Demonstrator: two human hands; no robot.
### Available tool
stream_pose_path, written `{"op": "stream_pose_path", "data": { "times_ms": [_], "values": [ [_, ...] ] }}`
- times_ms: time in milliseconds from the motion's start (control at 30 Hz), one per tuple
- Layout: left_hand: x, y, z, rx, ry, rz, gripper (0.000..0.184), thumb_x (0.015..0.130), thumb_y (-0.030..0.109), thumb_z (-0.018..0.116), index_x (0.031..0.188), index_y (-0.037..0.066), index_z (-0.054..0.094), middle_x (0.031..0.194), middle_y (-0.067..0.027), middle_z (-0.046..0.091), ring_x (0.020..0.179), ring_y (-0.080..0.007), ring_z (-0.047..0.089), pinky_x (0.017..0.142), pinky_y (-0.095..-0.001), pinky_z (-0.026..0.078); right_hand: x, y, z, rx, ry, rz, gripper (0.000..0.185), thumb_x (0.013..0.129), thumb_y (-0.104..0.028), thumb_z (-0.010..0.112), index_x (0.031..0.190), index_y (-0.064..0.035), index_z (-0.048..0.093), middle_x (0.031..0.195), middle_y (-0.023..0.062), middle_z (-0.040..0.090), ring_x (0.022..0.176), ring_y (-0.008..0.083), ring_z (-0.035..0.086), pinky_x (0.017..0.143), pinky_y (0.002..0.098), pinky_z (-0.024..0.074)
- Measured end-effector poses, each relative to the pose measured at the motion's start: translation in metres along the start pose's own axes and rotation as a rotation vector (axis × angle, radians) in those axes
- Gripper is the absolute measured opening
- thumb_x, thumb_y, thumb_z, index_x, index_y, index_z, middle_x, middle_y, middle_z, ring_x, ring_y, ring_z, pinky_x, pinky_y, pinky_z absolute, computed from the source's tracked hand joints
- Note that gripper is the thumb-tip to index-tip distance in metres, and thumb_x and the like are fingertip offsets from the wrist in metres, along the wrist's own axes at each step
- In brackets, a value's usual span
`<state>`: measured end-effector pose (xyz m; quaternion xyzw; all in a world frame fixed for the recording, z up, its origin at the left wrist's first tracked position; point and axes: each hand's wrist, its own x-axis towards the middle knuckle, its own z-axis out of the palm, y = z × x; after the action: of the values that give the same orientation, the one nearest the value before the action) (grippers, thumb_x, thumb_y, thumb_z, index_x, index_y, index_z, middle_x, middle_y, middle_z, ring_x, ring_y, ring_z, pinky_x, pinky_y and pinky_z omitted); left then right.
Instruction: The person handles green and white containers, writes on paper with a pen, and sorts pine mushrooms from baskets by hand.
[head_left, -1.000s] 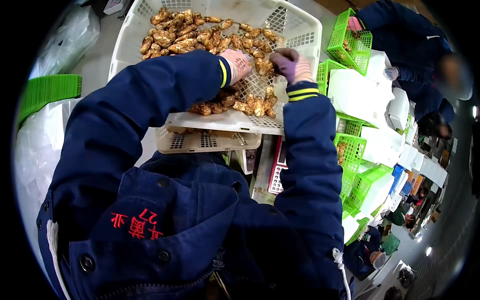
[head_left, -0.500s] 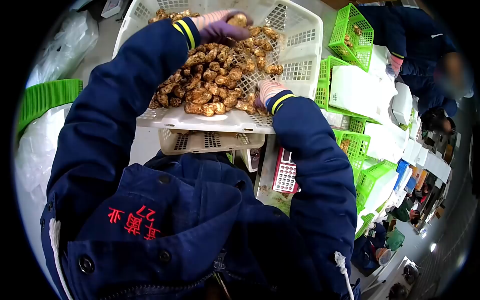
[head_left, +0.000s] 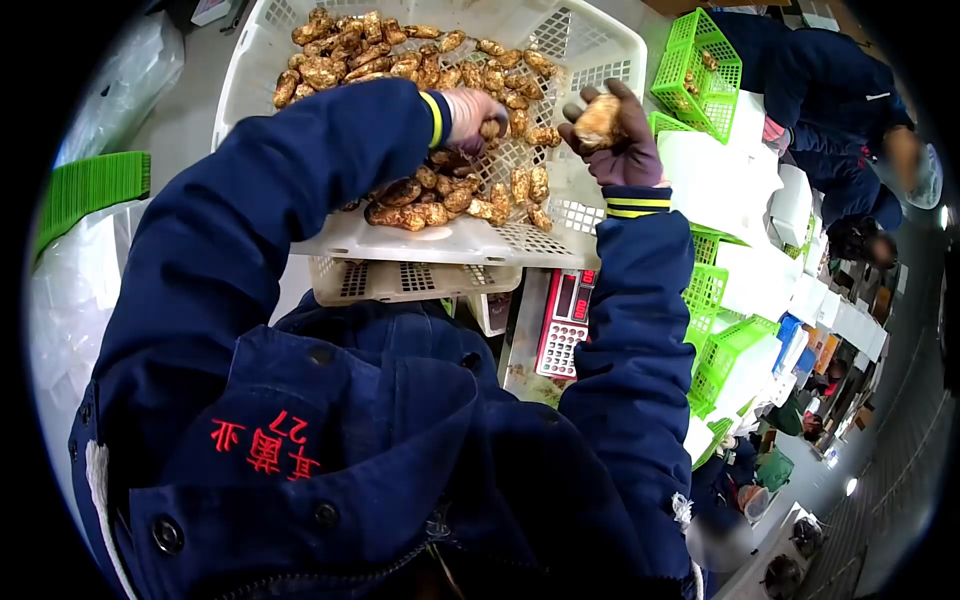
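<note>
Brown, knobbly matsutake-like mushrooms (head_left: 425, 70) lie heaped in a white plastic crate (head_left: 240, 100) with perforated walls. My left hand (head_left: 468, 115), in a pink and purple glove, reaches down into the crate. Its fingers are closed around a small mushroom (head_left: 490, 129), partly hidden by the hand. Palm up over the crate's right side, my right hand (head_left: 637, 150) in a purple-palmed glove holds a thick, pale-brown mushroom (head_left: 600, 122) in curled fingers. Several loose mushrooms (head_left: 520, 185) rest on the grid bottom between the two hands.
Under the crate's front edge sits another white crate (head_left: 390, 282). A red and white scale (head_left: 563, 335) stands below my right forearm. Green baskets (head_left: 700, 80) and white boxes line the right side, where a co-worker (head_left: 800, 75) bends over. Stacked green baskets (head_left: 95, 195) and plastic bags are at left.
My left hand has come from the crate's far side toward its middle, now closed on a smaller mushroom. My right hand has risen to the right and turned palm up with a mushroom.
</note>
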<state>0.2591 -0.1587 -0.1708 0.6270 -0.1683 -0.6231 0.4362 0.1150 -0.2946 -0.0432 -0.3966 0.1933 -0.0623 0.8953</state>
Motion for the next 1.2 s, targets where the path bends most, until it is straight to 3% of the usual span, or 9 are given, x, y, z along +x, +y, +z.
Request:
{"op": "stream_pose_path", "data": {
  "times_ms": [200,267,400,433,600,700,933,1000,1200],
  "values": [
    [-0.061,0.042,-0.061,-0.464,-0.263,0.506,0.044,0.086,0.014,0.047,0.128,0.007,0.037,0.123,-0.0107,0.048,0.108,-0.0221,0.053,0.088,-0.036,0.048,0.045,0.058,0.004,-2.117,0.053,0.786,0.037,0.073,-0.029,0.064,0.101,-0.005,0.062,0.1,0.0188,0.061,0.095,0.0244,0.059,0.083,0.0327,0.046],
    [-0.073,0.055,-0.065,-0.523,-0.359,0.578,0.05,0.086,0.015,0.048,0.132,0.009,0.031,0.13,-0.0087,0.041,0.115,-0.0225,0.047,0.095,-0.0401,0.042,0.037,0.084,-0.008,-2.269,-0.019,0.748,0.038,0.073,-0.029,0.062,0.101,-0.0035,0.062,0.104,0.0166,0.061,0.1,0.0291,0.057,0.086,0.0357,0.0449],
    [-0.077,0.06,-0.042,-0.277,-0.079,0.464,0.036,0.084,0.019,0.057,0.117,0.009,0.047,0.104,-0.0028,0.055,0.091,-0.0149,0.057,0.072,-0.0302,0.052,0.052,0.094,-0.028,-2.256,-0.167,0.746,0.039,0.072,-0.031,0.064,0.1,-0.0023,0.063,0.109,0.0148,0.059,0.102,0.0279,0.057,0.087,0.0331,0.0449],
    [-0.041,0.044,-0.056,-0.457,-0.408,0.323,0.034,0.083,0.019,0.059,0.114,0.008,0.049,0.098,-0.0029,0.057,0.082,-0.0137,0.057,0.063,-0.0275,0.051,0.045,0.078,0.004,-2.238,-0.009,0.8,0.045,0.07,-0.036,0.066,0.099,-0.0022,0.063,0.107,0.016,0.06,0.101,0.0282,0.057,0.085,0.0329,0.0462],
    [-0.054,0.053,-0.003,0.745,0.18,0.147,0.042,0.073,0.032,0.07,0.109,0.017,0.055,0.065,-0.0077,0.057,0.051,-0.013,0.052,0.044,-0.026,0.044,0.004,0.009,0.01,-1.386,0.122,0.353,0.037,0.073,-0.031,0.066,0.094,0.0002,0.064,0.082,0.0102,0.063,0.073,0.0132,0.057,0.066,0.0256,0.047],
    [-0.046,0.046,0.018,1.065,0.026,0.402,0.039,0.071,0.033,0.067,0.103,0.014,0.058,0.078,-0.0109,0.059,0.07,-0.0255,0.058,0.064,-0.0361,0.049,-0.071,-0.033,-0.006,-1.262,0.171,-0.069,0.033,0.072,-0.026,0.066,0.094,-0.0017,0.063,0.077,0.0093,0.063,0.059,0.0119,0.056,0.054,0.0242,0.0449],
    [-0.005,0.014,0.088,1.785,-0.397,0.473,0.031,0.071,0.014,0.063,0.102,0.014,0.06,0.101,-0.0106,0.056,0.092,-0.0293,0.056,0.069,-0.0372,0.05,-0.231,-0.073,-0.079,-1.232,1.174,0.24,0.046,0.07,-0.025,0.07,0.104,0.0018,0.056,0.071,0.0085,0.057,0.043,0.0117,0.047,0.039,0.0258,0.0381],
    [-0.014,0.016,0.101,1.813,-0.338,0.396,0.027,0.071,0.013,0.063,0.097,0.014,0.062,0.097,-0.009,0.058,0.092,-0.0278,0.056,0.068,-0.0371,0.049,-0.247,-0.067,-0.107,-2.121,1.015,-0.033,0.051,0.068,-0.023,0.071,0.11,0.0003,0.054,0.091,0.0176,0.061,0.073,0.0268,0.061,0.07,0.0342,0.0493],
    [-0.005,0.018,0.079,1.752,-0.354,0.435,0.022,0.068,0.013,0.064,0.089,0.01,0.064,0.089,-0.0093,0.062,0.082,-0.026,0.059,0.067,-0.0374,0.049,-0.129,-0.021,0.015,-1.732,0.315,-0.182,0.026,0.079,-0.015,0.056,0.103,-0.0031,0.059,0.097,0.0182,0.06,0.091,0.0331,0.058,0.081,0.0382,0.0456]
  ]
}}
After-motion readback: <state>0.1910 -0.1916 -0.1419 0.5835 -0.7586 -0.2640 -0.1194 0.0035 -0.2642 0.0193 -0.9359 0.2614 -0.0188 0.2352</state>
